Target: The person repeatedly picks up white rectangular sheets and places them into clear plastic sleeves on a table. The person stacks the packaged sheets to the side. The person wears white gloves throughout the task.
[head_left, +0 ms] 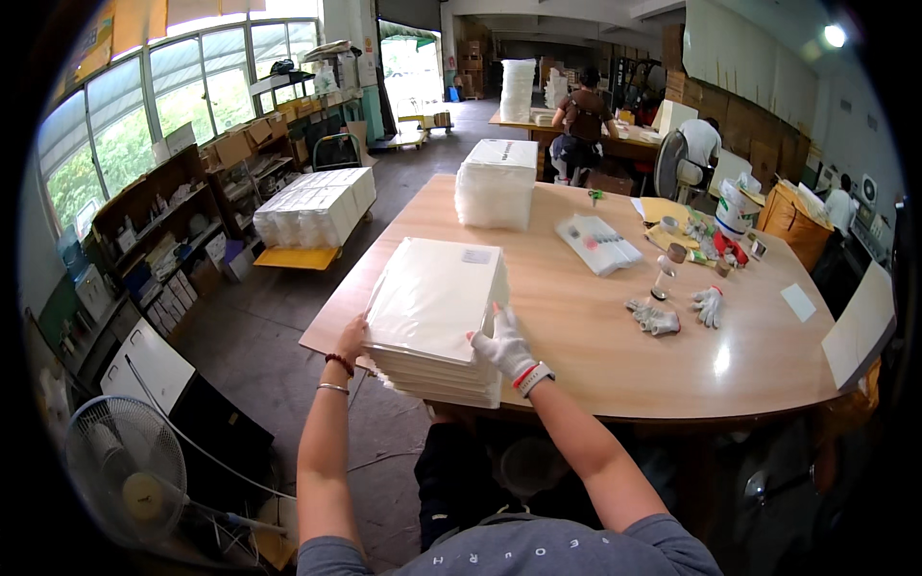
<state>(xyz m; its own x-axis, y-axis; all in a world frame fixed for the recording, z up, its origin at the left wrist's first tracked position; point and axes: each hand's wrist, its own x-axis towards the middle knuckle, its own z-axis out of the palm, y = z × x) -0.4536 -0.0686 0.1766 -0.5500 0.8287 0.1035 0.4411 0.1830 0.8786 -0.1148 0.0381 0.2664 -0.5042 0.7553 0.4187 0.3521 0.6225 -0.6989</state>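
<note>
A stack of flat white packs in clear plastic [432,293] sits at the near left edge of the table, with a small grey label on its top pack. Bare, my left hand [352,338] grips the stack's left side, its fingers partly hidden by the packs. On the opposite side, my right hand [503,348], in a white glove with bare fingertips, holds the near right edge with the thumb up. Farther back on the table stands another plastic-wrapped white stack [497,184].
The wooden table [576,370] also bears a pile of clear plastic bags [597,244], a tape roll [663,285], two loose gloves [653,317] and a white bucket [737,206]. A loaded cart [298,257] and a fan [130,470] stand left. Several people work beyond.
</note>
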